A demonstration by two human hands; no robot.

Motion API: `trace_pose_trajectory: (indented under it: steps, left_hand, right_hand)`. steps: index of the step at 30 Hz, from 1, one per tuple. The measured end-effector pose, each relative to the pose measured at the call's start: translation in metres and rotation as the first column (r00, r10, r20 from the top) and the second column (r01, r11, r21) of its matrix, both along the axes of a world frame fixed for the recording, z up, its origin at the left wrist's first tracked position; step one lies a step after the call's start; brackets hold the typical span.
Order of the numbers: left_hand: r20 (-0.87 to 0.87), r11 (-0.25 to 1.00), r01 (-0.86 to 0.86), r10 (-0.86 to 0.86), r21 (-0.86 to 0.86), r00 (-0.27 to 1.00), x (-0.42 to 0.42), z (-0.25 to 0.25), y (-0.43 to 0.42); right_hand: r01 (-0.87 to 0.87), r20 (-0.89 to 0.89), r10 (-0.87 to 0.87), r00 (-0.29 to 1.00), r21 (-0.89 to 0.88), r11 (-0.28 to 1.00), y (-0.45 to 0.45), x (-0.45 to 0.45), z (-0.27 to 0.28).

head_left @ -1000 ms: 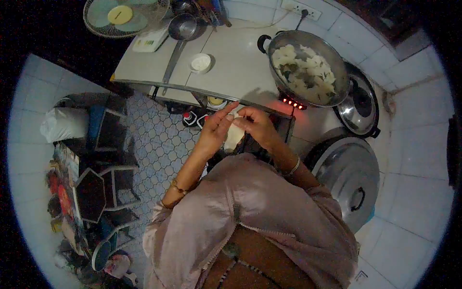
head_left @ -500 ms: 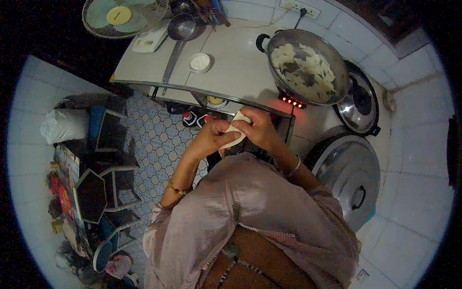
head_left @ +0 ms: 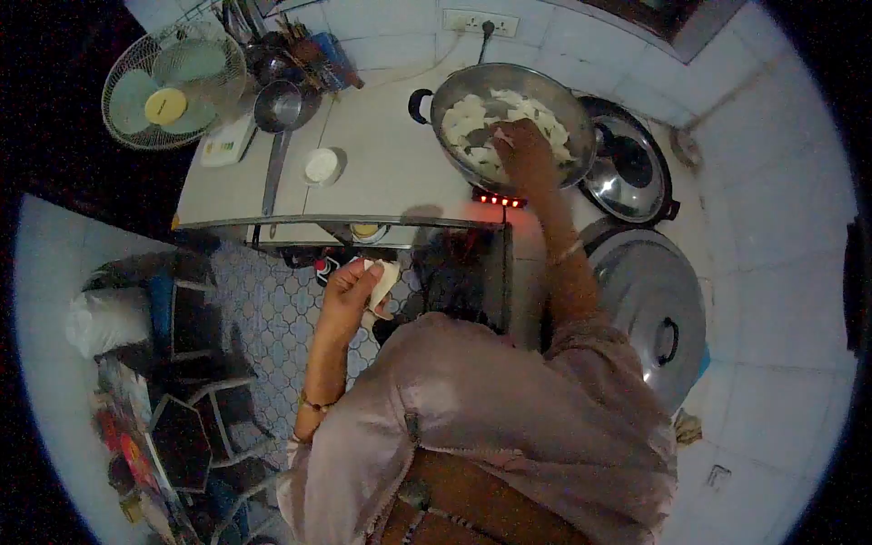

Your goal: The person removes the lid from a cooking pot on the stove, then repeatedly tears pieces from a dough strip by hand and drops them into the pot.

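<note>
My left hand (head_left: 348,295) pinches a pale, flat strip of dough (head_left: 385,280) between thumb and fingers, in front of the counter edge. The strip hangs down to the right of the thumb. Over the wide metal pot (head_left: 449,156), my right hand (head_left: 527,150) reaches in with its fingers pointing down and left. Those fingers are blurred, so I cannot make out whether anything is between them. Many pale dough pieces (head_left: 468,115) lie inside the pot, some overlapping. The pot sits on a cooker with glowing red lights (head_left: 499,200).
A small white bowl (head_left: 322,167) and a long-handled pan (head_left: 278,106) stand on the counter (head_left: 381,182). A fan (head_left: 165,106) and a scale (head_left: 226,141) are at the left. A glass lid (head_left: 627,186) and a large metal lid (head_left: 649,304) lie to the right.
My right hand has left the dough strip and moved up and right over the pot. My left hand keeps the strip and is lower and further left. The view has shifted.
</note>
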State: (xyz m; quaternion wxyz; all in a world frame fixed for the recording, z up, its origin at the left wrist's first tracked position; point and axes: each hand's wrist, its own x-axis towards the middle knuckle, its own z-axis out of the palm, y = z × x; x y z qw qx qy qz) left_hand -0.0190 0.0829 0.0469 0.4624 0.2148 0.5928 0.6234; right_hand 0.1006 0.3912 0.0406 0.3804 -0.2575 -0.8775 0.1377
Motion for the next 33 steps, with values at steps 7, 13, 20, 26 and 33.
trace_pose_trajectory:
  steps: [7,13,20,26,33]
  left_hand:
    - [-0.044,0.995,0.069,-0.066,0.071,0.997,0.004,-0.003,0.002]
    - [-0.050,0.996,-0.031,0.035,0.081,0.998,0.015,0.005,0.015]
    - [-0.224,0.999,-0.030,0.038,0.041,0.974,0.007,-0.012,0.014]
    - [-0.137,0.990,0.094,-0.079,0.107,0.987,0.005,-0.008,0.009]
    - [-0.236,0.980,0.167,-0.188,-0.106,0.953,0.004,0.005,0.005]
  right_hand:
    - [0.201,0.289,-0.265,0.920,0.232,0.952,0.024,0.016,0.015]
    - [-0.550,-0.073,0.689,0.721,-0.665,0.505,-0.086,-0.010,-0.009]
    - [-0.535,-0.467,0.596,0.653,-0.842,-0.073,-0.160,-0.025,-0.021]
    - [-0.501,-0.374,0.476,0.796,-0.848,0.173,-0.165,-0.016,-0.003]
    - [-0.535,-0.156,0.598,0.786,-0.656,0.532,-0.165,-0.012,0.005]
